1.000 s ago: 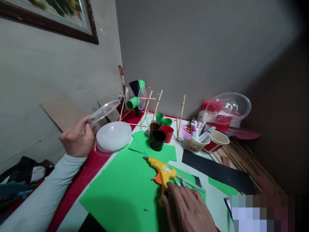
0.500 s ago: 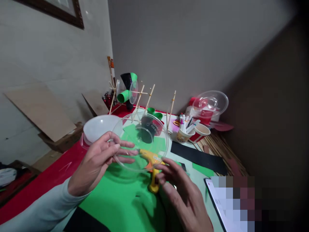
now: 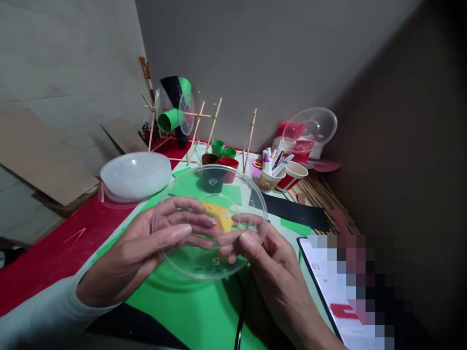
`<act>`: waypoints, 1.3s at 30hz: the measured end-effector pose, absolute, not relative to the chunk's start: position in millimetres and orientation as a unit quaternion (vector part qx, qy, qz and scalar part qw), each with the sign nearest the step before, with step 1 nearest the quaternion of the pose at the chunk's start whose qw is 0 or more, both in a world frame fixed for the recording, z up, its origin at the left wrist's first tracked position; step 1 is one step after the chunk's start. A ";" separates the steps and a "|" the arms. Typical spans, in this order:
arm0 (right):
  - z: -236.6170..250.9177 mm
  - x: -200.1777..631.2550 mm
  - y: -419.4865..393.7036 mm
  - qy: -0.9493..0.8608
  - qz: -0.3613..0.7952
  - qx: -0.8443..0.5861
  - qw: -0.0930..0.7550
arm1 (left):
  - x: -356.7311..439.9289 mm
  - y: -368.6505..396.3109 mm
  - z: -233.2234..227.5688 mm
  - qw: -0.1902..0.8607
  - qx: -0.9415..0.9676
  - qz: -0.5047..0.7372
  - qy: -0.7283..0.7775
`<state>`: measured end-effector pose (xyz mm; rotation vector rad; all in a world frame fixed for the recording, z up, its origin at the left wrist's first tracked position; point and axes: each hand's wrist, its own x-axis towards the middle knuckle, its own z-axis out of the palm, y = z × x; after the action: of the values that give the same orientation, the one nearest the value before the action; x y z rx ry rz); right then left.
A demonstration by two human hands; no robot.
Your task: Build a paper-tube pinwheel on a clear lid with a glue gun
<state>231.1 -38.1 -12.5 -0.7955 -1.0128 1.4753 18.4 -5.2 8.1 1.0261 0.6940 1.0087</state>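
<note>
Between my two hands is a clear round plastic lid (image 3: 215, 270), raised above the green paper on the table. My left hand (image 3: 156, 238) grips its left side, thumb on the near face and fingers behind, seen through the plastic. On the right side my right hand (image 3: 270, 257) pinches the lid, its thumb in front and fingers behind. Through the lid shows a yellow hot glue gun (image 3: 222, 214) lying on the table, partly covered by my fingers. A large sheet of green paper (image 3: 189, 311) spreads below, with a black cord (image 3: 239, 311) across it.
A white bowl (image 3: 134, 172) stands at the left. Behind are small cups (image 3: 228, 153), upright stick frames (image 3: 215, 119) and a green-and-black pinwheel-like piece (image 3: 170, 119). Pens in a paper cup (image 3: 270, 177), black strip (image 3: 302, 210), bamboo sticks (image 3: 324, 194) and a phone (image 3: 321, 282) lie right.
My right hand has closed onto the lid's right side, where it was loosely near the rim before. The lid is closer and larger in view. The camera view has shifted.
</note>
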 end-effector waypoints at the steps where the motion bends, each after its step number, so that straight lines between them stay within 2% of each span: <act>1: -12.1 231.0 -38.3 -0.429 0.627 -0.334 0.558 | 18.2 -5.8 7.8 0.695 0.465 0.450 0.312; 9: -8.4 231.6 -43.0 -0.457 0.624 -0.353 0.527 | 20.1 -6.6 5.0 0.686 0.484 0.453 0.299; 26: -6.3 232.4 -45.9 -0.451 0.653 -0.315 0.520 | 16.9 -11.7 9.0 0.675 0.507 0.450 0.292; 39: -10.2 234.7 -48.1 -0.490 0.613 -0.326 0.528 | 9.4 -20.1 0.2 0.603 0.592 0.456 0.279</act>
<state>234.7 -48.1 -10.2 -0.7793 -1.1701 1.4644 9.4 -20.1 0.2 1.3716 0.6463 1.0549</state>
